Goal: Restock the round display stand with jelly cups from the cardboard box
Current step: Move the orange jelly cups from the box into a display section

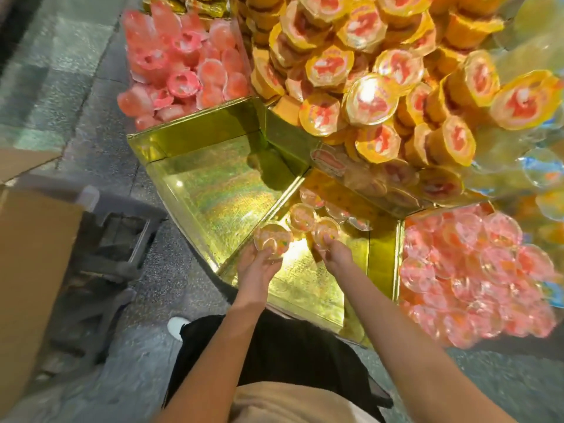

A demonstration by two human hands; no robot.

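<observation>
At front gold compartment [305,279] of round display stand [195,132]: risk 1, left hand [254,264] carries a jelly cup [272,239] cupped from below, fingers curled round its base, over the divider edge; a loose hold could tip it onto the floor. Risk 2, right hand [332,253] pinches a second cup [326,229] by its near rim, touching cups already laid [302,216]; a hard push may knock the row. Cardboard box [33,245] sits well apart, person's left. Frame blurred; grip detail approx.
</observation>
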